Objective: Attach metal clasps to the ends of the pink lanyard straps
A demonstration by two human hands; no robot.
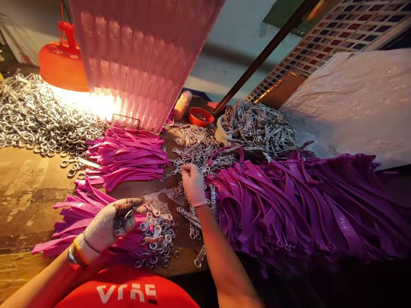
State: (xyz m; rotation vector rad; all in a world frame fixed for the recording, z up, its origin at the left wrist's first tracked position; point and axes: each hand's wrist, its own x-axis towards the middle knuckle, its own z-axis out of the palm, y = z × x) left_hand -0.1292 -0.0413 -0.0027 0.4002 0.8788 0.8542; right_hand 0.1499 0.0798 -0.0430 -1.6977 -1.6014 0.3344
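White-gloved, the person's left hand [111, 221] curls loosely over limp, flat magenta straps [72, 211], its hold unclear; the pale-gloved right hand [193, 186] is pinched closed, contents hidden, at silver ring-ended metal links [201, 154] on the brown desk [35, 192]. Links should handle light, stiff, slippery, best gripped by a ring; beyond hangs an orange lamp [62, 64]

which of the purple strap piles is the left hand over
The front-left pile, under the left hand; the rear-left pile and larger right pile lie clear of that hand.
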